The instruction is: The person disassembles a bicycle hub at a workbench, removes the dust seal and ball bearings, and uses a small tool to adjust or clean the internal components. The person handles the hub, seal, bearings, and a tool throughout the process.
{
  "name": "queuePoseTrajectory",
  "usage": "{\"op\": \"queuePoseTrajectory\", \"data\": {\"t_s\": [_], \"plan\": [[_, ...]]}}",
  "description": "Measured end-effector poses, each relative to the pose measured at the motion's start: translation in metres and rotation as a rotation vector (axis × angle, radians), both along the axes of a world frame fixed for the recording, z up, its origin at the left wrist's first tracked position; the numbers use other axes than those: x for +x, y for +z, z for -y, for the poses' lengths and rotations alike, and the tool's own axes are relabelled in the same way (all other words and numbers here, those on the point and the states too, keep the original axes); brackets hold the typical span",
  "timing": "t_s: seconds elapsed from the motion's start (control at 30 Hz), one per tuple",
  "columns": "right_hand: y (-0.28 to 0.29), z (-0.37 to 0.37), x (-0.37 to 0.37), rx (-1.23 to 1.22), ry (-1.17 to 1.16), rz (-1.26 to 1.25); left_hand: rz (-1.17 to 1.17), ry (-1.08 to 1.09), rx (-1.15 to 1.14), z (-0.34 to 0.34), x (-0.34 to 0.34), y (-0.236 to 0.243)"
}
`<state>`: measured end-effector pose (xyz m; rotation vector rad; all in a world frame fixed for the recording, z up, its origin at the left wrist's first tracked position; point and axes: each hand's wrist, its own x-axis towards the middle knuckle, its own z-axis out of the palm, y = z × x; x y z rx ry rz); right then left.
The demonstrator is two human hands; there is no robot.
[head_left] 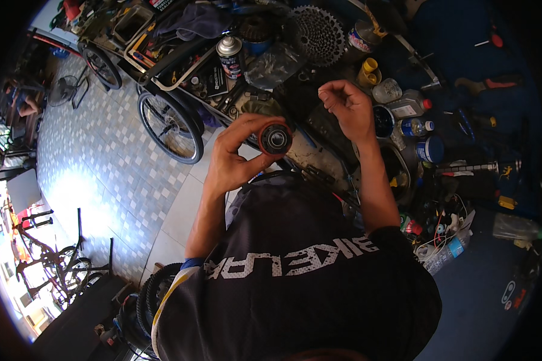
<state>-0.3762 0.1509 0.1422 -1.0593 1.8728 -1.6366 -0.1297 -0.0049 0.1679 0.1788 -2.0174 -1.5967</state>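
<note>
In my left hand [233, 153] is a bicycle hub [276, 139], a round part with a reddish-orange shell, a dark ring and a shiny bearing in its middle. The thumb and fingers close round its sides, and its open end faces up. To the right, my right hand [349, 111] is raised over the cluttered bench, apart from the hub. Its fingers curl in toward the thumb as in a pinch; whatever they may hold is too small to make out.
Beyond my hands, the bench bears a spray can [229, 57], a large cassette [317, 36] and a clear plastic bag [275, 66]. Bottles and jars, among them a grey bottle [410, 105], crowd the right side. A bicycle wheel [170, 126] stands left over the tiled floor [111, 144].
</note>
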Motion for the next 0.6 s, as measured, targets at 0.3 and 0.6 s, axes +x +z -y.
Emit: {"op": "queuePoseTrajectory", "data": {"t_s": [0.3,0.6], "plan": [[0.007,-0.005,0.005,-0.023,0.064,0.054,-0.070,-0.225,0.262,0.004,0.010,-0.003],[0.028,-0.010,0.016,0.017,0.106,-0.013,-0.026,-0.229,0.336,0.000,0.012,0.001]]}}
